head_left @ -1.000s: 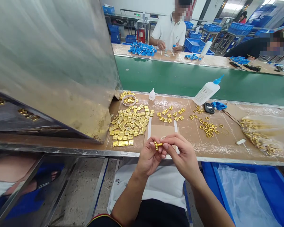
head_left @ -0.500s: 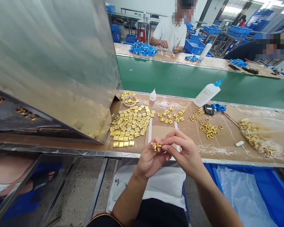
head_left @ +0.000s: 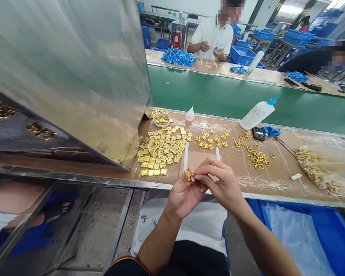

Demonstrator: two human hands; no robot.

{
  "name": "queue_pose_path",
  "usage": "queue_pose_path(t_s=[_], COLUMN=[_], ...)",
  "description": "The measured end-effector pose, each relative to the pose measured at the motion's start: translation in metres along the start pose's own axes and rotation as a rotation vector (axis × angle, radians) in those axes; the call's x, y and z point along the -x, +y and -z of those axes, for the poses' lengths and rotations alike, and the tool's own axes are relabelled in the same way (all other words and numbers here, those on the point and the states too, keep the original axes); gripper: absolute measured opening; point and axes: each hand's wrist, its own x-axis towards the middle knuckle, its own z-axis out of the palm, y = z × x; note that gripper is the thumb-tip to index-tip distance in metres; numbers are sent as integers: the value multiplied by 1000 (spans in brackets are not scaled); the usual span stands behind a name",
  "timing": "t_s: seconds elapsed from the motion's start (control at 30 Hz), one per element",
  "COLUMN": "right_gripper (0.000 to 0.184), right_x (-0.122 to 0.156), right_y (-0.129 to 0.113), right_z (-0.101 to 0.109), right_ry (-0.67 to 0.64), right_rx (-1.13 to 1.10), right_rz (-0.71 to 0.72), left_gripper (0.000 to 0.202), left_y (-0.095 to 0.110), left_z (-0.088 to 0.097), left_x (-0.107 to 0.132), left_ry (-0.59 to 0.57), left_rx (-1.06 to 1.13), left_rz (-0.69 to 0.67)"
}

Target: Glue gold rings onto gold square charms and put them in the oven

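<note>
My left hand (head_left: 182,195) and my right hand (head_left: 222,184) meet at the near table edge, both pinching one small gold metal piece (head_left: 190,176) between fingertips. Just beyond them lies a brown card (head_left: 197,159) with white strips either side. Further left is a spread of several flat gold squares (head_left: 161,149). A smaller cluster of gold pieces (head_left: 211,141) and a scatter of gold rings (head_left: 257,157) lie to the right.
A large steel hood (head_left: 66,73) fills the left. A small white bottle (head_left: 190,114), a glue bottle with blue tip (head_left: 258,112), a clear bag of gold rings (head_left: 324,166) and a green conveyor (head_left: 247,97) lie beyond. Other people work across the belt. A blue bin (head_left: 304,234) sits below right.
My hands stay together on the gold piece, fingers shifting slightly. The view has drifted a little to the left, so everything sits further right in the picture.
</note>
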Motion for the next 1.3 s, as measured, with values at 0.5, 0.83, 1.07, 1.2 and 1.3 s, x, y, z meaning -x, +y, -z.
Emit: queue_pose_path(t_s=[0.5, 0.83, 1.07, 1.2, 1.3], right_gripper=[21, 9, 13, 16, 18], right_x=[10, 5, 5, 3, 2], right_y=[7, 18, 14, 11, 10], right_z=[-11, -4, 12, 16, 15], right_ry=[154, 87, -4, -32, -18], right_rx=[-11, -105, -93, -70, -39], right_rz=[63, 62, 60, 105, 130], left_gripper=[37, 39, 52, 52, 48], left_y=[-1, -1, -8, -10, -11], left_z=[-23, -20, -20, -23, -23], left_x=[-2, -3, -1, 0, 0], left_ry=[317, 292, 262, 251, 239], left_rx=[145, 118, 81, 44, 32], left_rz=[-70, -72, 19, 19, 1])
